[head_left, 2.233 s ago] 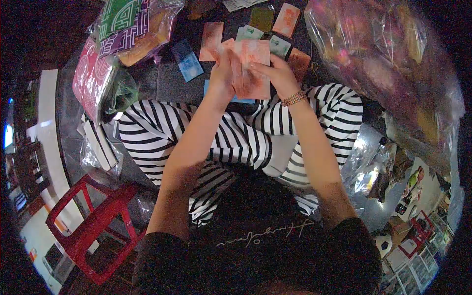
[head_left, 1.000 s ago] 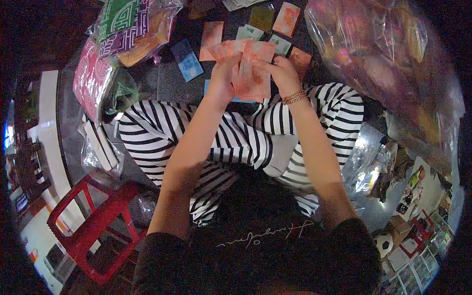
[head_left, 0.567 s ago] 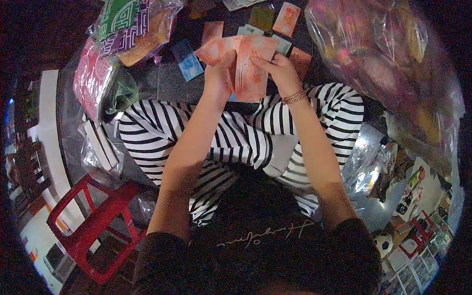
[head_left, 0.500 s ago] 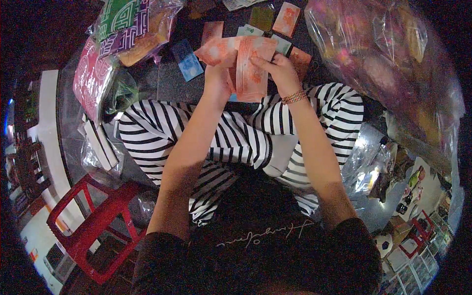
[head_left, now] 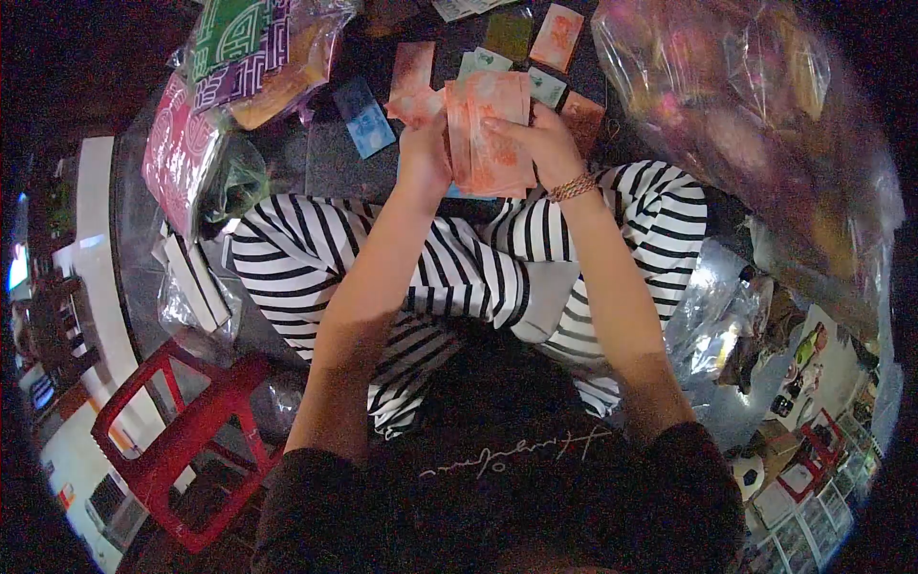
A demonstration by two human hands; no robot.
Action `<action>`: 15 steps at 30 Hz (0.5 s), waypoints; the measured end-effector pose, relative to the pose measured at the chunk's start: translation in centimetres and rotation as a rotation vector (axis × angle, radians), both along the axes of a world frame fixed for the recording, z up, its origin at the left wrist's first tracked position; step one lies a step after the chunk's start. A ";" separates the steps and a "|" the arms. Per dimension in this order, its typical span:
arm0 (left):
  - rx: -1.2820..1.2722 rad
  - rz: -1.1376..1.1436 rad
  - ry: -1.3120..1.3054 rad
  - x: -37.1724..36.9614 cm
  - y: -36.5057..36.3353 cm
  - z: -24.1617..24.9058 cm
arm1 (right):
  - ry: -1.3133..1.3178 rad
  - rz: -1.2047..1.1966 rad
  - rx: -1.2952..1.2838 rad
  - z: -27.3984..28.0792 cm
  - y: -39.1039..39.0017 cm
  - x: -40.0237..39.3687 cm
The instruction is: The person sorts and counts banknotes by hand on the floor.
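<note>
Between my hands, above my crossed legs, is a stack of orange-red banknotes (head_left: 490,134). My left hand (head_left: 424,155) is closed on the left edge of the notes, with part of them spread out to its upper left. My right hand (head_left: 553,145) grips the right side, its thumb lying across the front of the stack. On the dark floor beyond lie a blue note (head_left: 364,117), a reddish note (head_left: 413,65), pale green notes (head_left: 546,87), an olive note (head_left: 509,34) and another orange note (head_left: 557,36).
A clear bag of patterned green and purple packets (head_left: 239,48) stands at the upper left, beside a pink packet (head_left: 180,143). A large plastic bag (head_left: 727,115) fills the upper right. The red plastic stool (head_left: 196,440) is at the lower left.
The fan of notes in my hands has closed up into a flatter stack facing me. Fewer notes now stick out on the left, and my right hand has shifted slightly.
</note>
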State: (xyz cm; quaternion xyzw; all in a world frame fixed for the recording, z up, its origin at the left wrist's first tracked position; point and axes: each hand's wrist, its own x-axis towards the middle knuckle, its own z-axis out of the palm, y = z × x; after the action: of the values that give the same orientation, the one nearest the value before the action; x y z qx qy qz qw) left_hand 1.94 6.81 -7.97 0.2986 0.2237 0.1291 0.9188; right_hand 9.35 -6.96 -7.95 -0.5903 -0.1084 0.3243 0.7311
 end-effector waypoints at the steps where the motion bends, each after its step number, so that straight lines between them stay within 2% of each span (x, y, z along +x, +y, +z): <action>1: 0.052 0.017 0.024 -0.2 -0.1 -0.1 | 0.000 0.000 0.000 -0.1 0.0 0.0; 6: 0.091 0.030 0.064 -0.4 -0.4 0.7 | 0.059 0.063 0.037 0.7 -0.3 -0.4; 10: 0.091 -0.066 0.053 -0.4 0.1 -0.1 | 0.031 0.040 -0.008 0.1 -0.2 -0.2; 12: 0.083 -0.103 0.045 -0.3 0.1 -0.2 | -0.081 -0.041 -0.266 -0.2 0.0 0.0; 15: -0.052 -0.125 -0.030 -0.1 -0.4 0.5 | -0.142 -0.139 -0.144 -0.5 -0.2 0.0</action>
State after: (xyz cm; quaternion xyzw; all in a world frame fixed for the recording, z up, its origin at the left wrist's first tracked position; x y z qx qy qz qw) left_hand 1.87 6.42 -7.50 0.2860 0.1940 0.0700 0.9358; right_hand 9.38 -7.14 -8.46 -0.6688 -0.0954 0.2371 0.6982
